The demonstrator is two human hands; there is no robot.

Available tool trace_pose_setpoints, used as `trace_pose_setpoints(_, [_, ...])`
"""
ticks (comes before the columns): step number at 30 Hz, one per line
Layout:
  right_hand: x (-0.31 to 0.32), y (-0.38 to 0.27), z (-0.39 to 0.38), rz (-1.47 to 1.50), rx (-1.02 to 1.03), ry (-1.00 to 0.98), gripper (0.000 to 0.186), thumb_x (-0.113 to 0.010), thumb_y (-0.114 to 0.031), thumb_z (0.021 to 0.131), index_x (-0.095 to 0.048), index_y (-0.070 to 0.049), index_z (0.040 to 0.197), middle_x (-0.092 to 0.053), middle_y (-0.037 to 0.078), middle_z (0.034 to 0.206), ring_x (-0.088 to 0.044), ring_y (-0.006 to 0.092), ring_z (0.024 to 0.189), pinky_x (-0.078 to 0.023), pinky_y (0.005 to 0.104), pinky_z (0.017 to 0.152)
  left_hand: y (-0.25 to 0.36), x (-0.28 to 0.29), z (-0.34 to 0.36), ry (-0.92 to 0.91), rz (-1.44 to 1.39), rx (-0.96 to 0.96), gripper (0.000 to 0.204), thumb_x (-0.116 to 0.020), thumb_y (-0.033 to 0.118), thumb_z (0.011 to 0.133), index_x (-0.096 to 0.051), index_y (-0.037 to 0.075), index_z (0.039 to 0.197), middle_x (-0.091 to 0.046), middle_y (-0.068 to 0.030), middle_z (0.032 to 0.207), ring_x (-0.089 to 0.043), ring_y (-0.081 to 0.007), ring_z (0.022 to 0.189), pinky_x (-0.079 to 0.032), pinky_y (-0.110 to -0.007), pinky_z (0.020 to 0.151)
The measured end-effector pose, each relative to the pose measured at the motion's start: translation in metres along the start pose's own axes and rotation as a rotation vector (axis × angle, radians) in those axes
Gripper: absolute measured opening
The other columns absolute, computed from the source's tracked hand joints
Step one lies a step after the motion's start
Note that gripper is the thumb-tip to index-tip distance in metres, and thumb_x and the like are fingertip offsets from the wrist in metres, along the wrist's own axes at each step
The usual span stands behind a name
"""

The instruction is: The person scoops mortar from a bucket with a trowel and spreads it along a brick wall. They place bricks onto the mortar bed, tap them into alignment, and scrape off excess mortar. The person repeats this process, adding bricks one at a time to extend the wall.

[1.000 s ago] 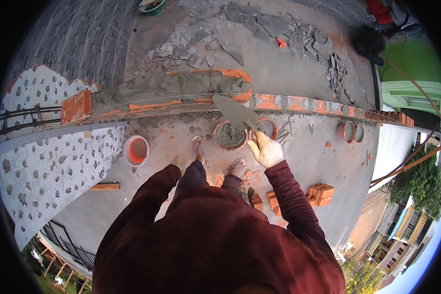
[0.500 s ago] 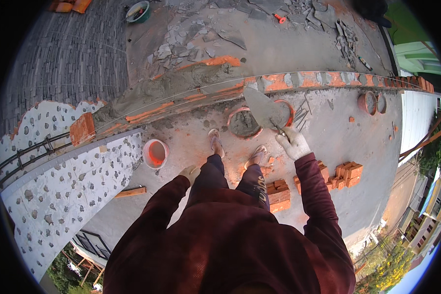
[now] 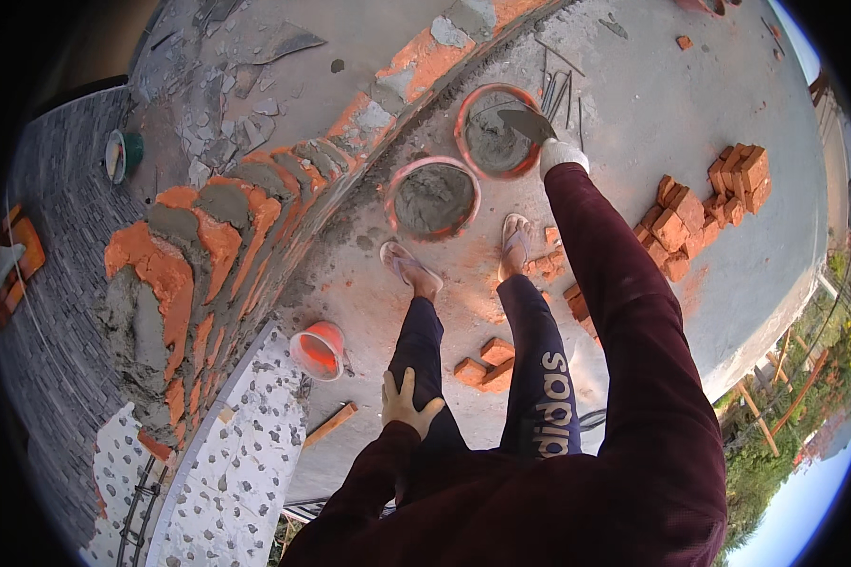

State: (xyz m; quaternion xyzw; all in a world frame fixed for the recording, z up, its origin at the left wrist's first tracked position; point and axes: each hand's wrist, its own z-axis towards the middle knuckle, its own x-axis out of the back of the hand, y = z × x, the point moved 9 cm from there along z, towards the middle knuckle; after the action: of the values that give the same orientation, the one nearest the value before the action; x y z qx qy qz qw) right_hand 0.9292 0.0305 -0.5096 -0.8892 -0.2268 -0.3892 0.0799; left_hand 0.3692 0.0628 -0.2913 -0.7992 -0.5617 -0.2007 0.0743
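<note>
My right hand (image 3: 564,157), in a pale glove, is closed round the handle of a trowel (image 3: 529,124). The blade reaches over the farther round basin (image 3: 460,132) and meets the grey mortar (image 3: 494,142) in it; whether it digs in I cannot tell. A nearer basin (image 3: 389,210), also holding mortar, stands to its left, just ahead of my sandalled feet. My left hand (image 3: 410,404), gloved too, rests on my left leg near the knee with its fingers spread.
A low brick wall (image 3: 219,236) with mortar on it runs diagonally along the left. Beside its near end stands an orange-and-white bucket (image 3: 319,350). Stacked bricks (image 3: 676,227) lie to the right, loose bricks (image 3: 487,367) between my legs. Thin metal rods (image 3: 560,90) lie behind the far basin.
My view has turned and moved closer to the basins. The trowel has gone from raised near the wall to the far basin's mortar. My left hand now shows spread on my leg.
</note>
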Motion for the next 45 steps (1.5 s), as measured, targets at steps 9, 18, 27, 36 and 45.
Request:
trace_pose_setpoints(9, [-0.137, -0.039, 0.054, 0.260, 0.147, -0.179, 0.040, -0.073, -0.024, 0.084, -0.073, -0.006, 0.119, -0.071, 0.022, 0.123, -0.068, 0.0374, 0.117, -0.055, 0.0451, 0.098, 0.001, -0.004, -0.001, 0.041, -0.064, -0.030, 0.092, -0.086, 0.046, 0.079, -0.045, 0.010, 0.154, -0.023, -0.0371, 0.161, -0.029, -0.0542, 0.147, -0.035, -0.053, 0.118])
trace_pose_setpoints(18, [-0.185, -0.053, 0.027, 1.100, -0.113, -0.342, 0.024, -0.068, -0.014, 0.086, -0.067, -0.004, 0.108, -0.067, 0.011, 0.082, -0.069, 0.0251, 0.064, -0.055, 0.0387, 0.052, 0.003, 0.004, 0.002, -0.017, -0.022, 0.013, 0.092, -0.085, 0.048, 0.079, -0.046, 0.012, 0.154, -0.020, -0.0362, 0.162, -0.028, -0.0531, 0.148, -0.034, -0.053, 0.119])
trace_pose_setpoints(27, [-0.177, 0.018, -0.009, 1.099, 0.062, -0.367, 0.023, -0.074, -0.006, 0.079, -0.068, -0.006, 0.101, -0.060, -0.003, 0.082, -0.056, 0.0088, 0.074, -0.050, 0.0294, 0.068, 0.000, 0.000, -0.002, -0.002, -0.031, -0.019, 0.090, -0.085, 0.045, 0.079, -0.046, 0.011, 0.153, -0.020, -0.0341, 0.163, -0.027, -0.0524, 0.149, -0.032, -0.053, 0.120])
trace_pose_setpoints(36, [0.089, 0.039, -0.245, 0.927, 0.255, -0.480, 0.020, -0.071, -0.001, 0.080, -0.063, -0.007, 0.098, -0.050, -0.003, 0.071, -0.047, 0.0079, 0.054, -0.044, 0.0292, 0.052, -0.007, 0.002, -0.017, 0.196, -0.227, -0.103, 0.083, -0.074, 0.048, 0.089, -0.041, 0.010, 0.156, -0.034, -0.0303, 0.159, -0.034, -0.0470, 0.146, -0.033, -0.049, 0.121])
trace_pose_setpoints(45, [0.408, -0.121, -0.457, 0.274, 0.677, -0.452, 0.025, -0.075, -0.007, 0.082, -0.066, -0.003, 0.105, -0.051, -0.002, 0.074, -0.053, 0.0084, 0.059, -0.048, 0.0277, 0.056, -0.054, 0.065, -0.030, 0.384, -0.602, -0.105, 0.071, -0.067, 0.046, 0.092, -0.051, 0.005, 0.148, -0.051, -0.0257, 0.149, -0.047, -0.0426, 0.140, -0.037, -0.044, 0.118])
